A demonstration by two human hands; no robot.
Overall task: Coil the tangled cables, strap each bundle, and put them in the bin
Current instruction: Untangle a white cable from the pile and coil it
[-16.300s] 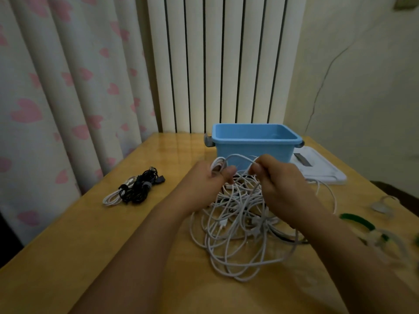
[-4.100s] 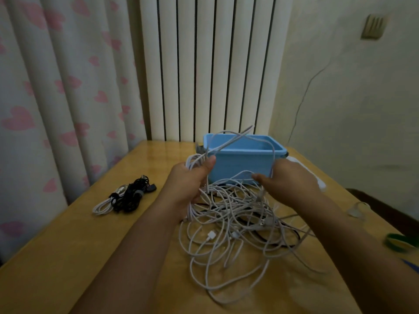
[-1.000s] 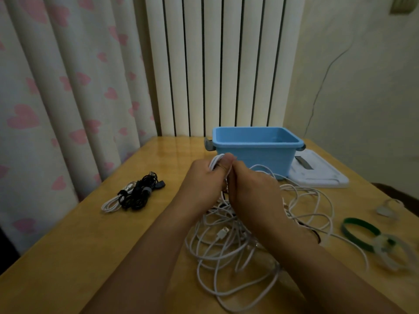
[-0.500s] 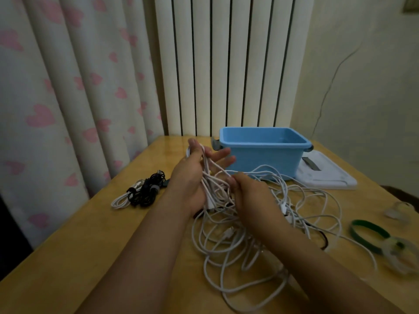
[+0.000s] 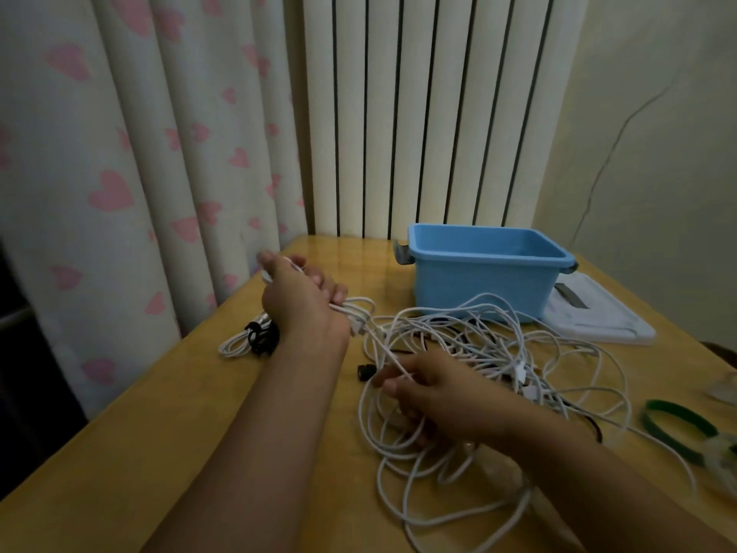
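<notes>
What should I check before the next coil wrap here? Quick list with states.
1. Left hand grips the started white cable loops: ok.
2. Right hand pinches the strand running to the left hand: ok.
3. Feed strand free of the tangled pile: not ok, it runs straight into the knotted mass.
4. Blue bin open and upright behind the pile: ok; what lies on its floor: cannot tell.
5. Strap ready: green strap lies on the table to the right: ok.
6. Earlier bundle lying apart from the pile: ok, it sits left of the left arm.
</notes>
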